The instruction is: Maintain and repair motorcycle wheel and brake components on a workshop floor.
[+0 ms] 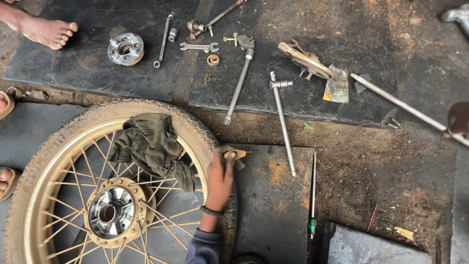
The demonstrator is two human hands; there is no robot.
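My left hand (pixel 220 180) reaches up from the bottom of the view and lies across the right edge of a muddy spoked wheel (pixel 49 146) with its tyre on. Its fingers are closed on a small brown-handled tool (pixel 238 153) with a thin metal tip pointing right, held just off the tyre over a rusty metal plate (pixel 273 205). A dark green rag (pixel 151 144) is draped over the rim and spokes, just left of the hand. The wheel's shiny hub (pixel 111 212) sits lower left. My right hand is out of sight.
On the dark mat beyond lie a loose hub (pixel 125 49), spanners (pixel 199 47), a T-handle socket wrench (pixel 282 120), a long extension bar (pixel 238 87), a brake plate (pixel 307 61) and a long rod (pixel 405 106). A green-handled screwdriver (pixel 312 195) lies right. Another person's bare foot (pixel 46 30) is top left.
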